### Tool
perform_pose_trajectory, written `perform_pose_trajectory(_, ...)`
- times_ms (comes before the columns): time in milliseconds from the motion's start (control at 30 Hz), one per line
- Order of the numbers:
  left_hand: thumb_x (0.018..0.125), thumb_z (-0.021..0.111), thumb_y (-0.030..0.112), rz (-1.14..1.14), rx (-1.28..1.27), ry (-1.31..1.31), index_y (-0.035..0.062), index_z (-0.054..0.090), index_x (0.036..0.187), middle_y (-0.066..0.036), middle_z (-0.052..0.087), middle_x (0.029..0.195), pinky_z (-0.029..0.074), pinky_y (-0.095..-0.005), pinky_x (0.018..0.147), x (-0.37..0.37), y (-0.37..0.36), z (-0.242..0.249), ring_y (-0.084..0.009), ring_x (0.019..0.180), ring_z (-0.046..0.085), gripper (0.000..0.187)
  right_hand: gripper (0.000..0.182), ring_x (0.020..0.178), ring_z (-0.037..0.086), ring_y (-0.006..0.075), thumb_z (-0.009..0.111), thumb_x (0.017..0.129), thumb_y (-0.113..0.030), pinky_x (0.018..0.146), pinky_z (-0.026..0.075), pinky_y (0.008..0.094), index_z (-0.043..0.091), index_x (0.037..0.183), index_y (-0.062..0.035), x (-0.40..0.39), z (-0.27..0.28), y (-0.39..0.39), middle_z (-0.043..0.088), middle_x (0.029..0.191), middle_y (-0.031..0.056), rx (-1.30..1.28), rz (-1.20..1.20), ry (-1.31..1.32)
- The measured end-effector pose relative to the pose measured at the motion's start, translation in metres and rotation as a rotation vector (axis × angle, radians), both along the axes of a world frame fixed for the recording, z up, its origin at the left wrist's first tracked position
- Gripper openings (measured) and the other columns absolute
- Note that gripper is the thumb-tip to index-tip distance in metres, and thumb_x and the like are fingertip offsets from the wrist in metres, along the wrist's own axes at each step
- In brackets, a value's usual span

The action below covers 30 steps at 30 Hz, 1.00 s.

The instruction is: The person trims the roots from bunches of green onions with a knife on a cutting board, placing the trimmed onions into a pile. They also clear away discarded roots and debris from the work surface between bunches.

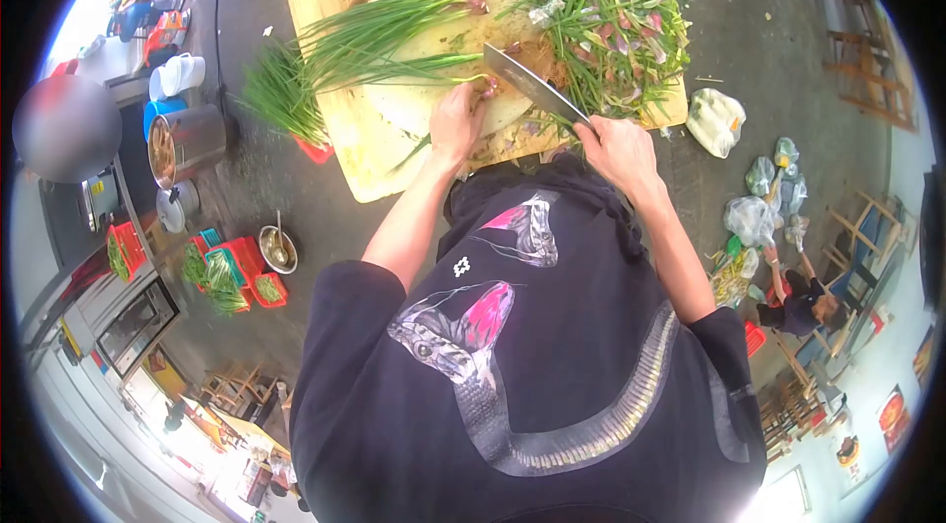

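My left hand (458, 126) is closed around a spring onion, its pinkish bulb (490, 86) showing past the fingertips and a green end sticking out below the wrist. In my right hand (619, 156) is a kitchen knife (537, 86), the blade pointing up and left, its edge near the bulb. Both hands are over a round pale cutting board (394, 109) on a yellowish wooden table (365, 168). A bunch of long spring onions (379, 30) lies across the board, roots toward the right. Right of the blade spreads a heap of trimmed green and purplish scraps (616, 25).
More greens (281, 89) overhang the table's left edge. A large metal pot (187, 143), red baskets of greens (241, 267) and a bowl with a spoon (278, 249) stand on the left floor. At right are a white bag (715, 122), plastic bags (754, 217) and another person (803, 306).
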<state>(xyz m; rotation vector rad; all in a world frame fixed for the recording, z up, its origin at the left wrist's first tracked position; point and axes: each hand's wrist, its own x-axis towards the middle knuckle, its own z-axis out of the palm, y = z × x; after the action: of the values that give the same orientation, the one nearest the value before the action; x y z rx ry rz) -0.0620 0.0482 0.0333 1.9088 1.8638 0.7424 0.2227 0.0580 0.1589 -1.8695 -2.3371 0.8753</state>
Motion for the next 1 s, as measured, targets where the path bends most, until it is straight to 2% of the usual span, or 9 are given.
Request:
perform_pose_trajectory(100,0.09,0.083,0.021,0.058,0.047,-0.133,0.0045,0.072,0.106,-0.017,0.071,0.089,0.055,-0.0431,0.069,0.001,-0.004,-0.003,-0.0336,0.079,0.071,0.026,0.033,0.077,0.072,0.0447,0.065,0.101,-0.033,0.072,0.058,0.0538,0.074,0.087,-0.0035,0.0,0.0,-0.005,0.071,0.077,0.0241,-0.018,0.024,0.006)
perform_pose_trajectory(200,0.092,0.08,0.022,0.043,0.056,-0.071,0.0063,0.072,0.106,-0.015,0.072,0.098,0.055,-0.0447,0.075,-0.001,-0.014,-0.001,-0.0329,0.086,0.071,0.023,0.034,0.077,0.072,0.0443,0.065,0.1,-0.033,0.072,0.058,0.0538,0.073,0.086,-0.0033,0.004,-0.007,-0.007,0.072,0.079,0.0237,-0.022,0.058,0.002)
perform_pose_trajectory(300,0.092,0.081,0.024,0.133,-0.16,-0.127,0.0058,0.073,0.102,-0.016,0.073,0.096,0.054,-0.044,0.074,0.002,-0.018,0.004,-0.0333,0.084,0.07,0.022,0.034,0.077,0.072,0.0436,0.065,0.101,-0.033,0.071,0.058,0.0532,0.073,0.086,-0.0034,0.005,-0.014,-0.013,0.073,0.079,0.0229,-0.01,0.062,-0.023)
perform_pose_trajectory(500,0.094,0.081,0.025,0.104,-0.146,-0.203,0.0073,0.076,0.103,-0.014,0.074,0.085,0.055,-0.0419,0.069,0.001,-0.018,0.004,-0.0309,0.074,0.072,0.021,0.032,0.078,0.073,0.0429,0.063,0.102,-0.032,0.071,0.058,0.0526,0.072,0.089,-0.0037,0.005,-0.017,-0.017,0.074,0.082,0.0212,0.019,0.076,-0.014)
perform_pose_trajectory(600,0.094,0.081,0.024,0.09,-0.189,-0.221,0.0071,0.075,0.104,-0.014,0.075,0.087,0.056,-0.0427,0.071,0.001,-0.018,0.01,-0.0316,0.078,0.073,0.02,0.031,0.078,0.073,0.0424,0.063,0.102,-0.031,0.071,0.058,0.0524,0.072,0.09,-0.0038,0.004,-0.019,-0.022,0.075,0.085,0.0203,0.051,0.1,-0.008)
perform_pose_trajectory(700,0.092,0.082,0.022,0.04,-0.023,-0.043,0.0062,0.075,0.103,-0.015,0.075,0.088,0.056,-0.0435,0.074,0.001,-0.018,0.004,-0.0329,0.082,0.073,0.021,0.03,0.078,0.073,0.0421,0.063,0.101,-0.031,0.071,0.058,0.0524,0.071,0.09,-0.004,0.003,-0.016,-0.024,0.075,0.087,0.0196,0.051,0.122,0.004)
perform_pose_trajectory(800,0.088,0.081,0.017,0.056,0.058,-0.096,0.0049,0.072,0.095,-0.015,0.07,0.086,0.053,-0.0471,0.076,0.007,-0.019,0.006,-0.0369,0.084,0.069,0.017,0.028,0.077,0.074,0.0412,0.063,0.101,-0.03,0.07,0.058,0.0521,0.071,0.092,-0.0044,0.002,-0.017,-0.026,0.075,0.086,0.0185,0.076,0.157,0.004)
perform_pose_trajectory(1000,0.087,0.081,0.012,0.12,-0.064,-0.17,0.0056,0.075,0.102,-0.016,0.073,0.09,0.055,-0.0469,0.078,0.009,-0.019,-0.005,-0.0382,0.086,0.07,0.017,0.02,0.074,0.074,0.0373,0.062,0.1,-0.022,0.067,0.058,0.0502,0.068,0.092,-0.0053,0.004,-0.025,-0.025,0.072,0.08,0.0152,0.126,0.252,-0.061)
